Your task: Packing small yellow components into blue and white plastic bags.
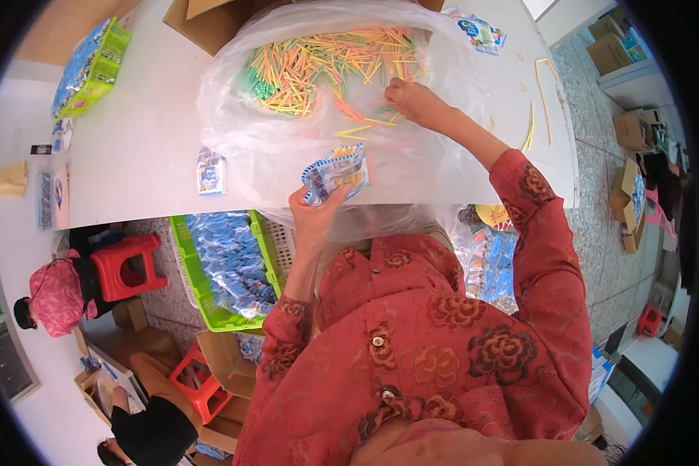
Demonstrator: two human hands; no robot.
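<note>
My left hand (316, 213) grips a small blue-and-white plastic packet (335, 172) near the table's front edge, its mouth spread and something yellowish showing inside. Farther off and to the right, my right hand (415, 102) has its fingers pinched together at the near edge of a pile of thin coloured sticks (303, 66), straw-like in yellow, pink, orange and green. Whatever those fingertips hold is too small to make out. The pile rests on a large clear plastic bag (229, 109) spread over the table. A few yellow sticks (352, 133) lie loose between the hands.
On the white table (147, 140) lie another packet (211, 172) and more packets (478, 35). A green basket (110, 62) stands far left. Below the edge is a green crate (210, 307) of blue packets. Two red stools (124, 268) and two people (151, 431) are at left.
</note>
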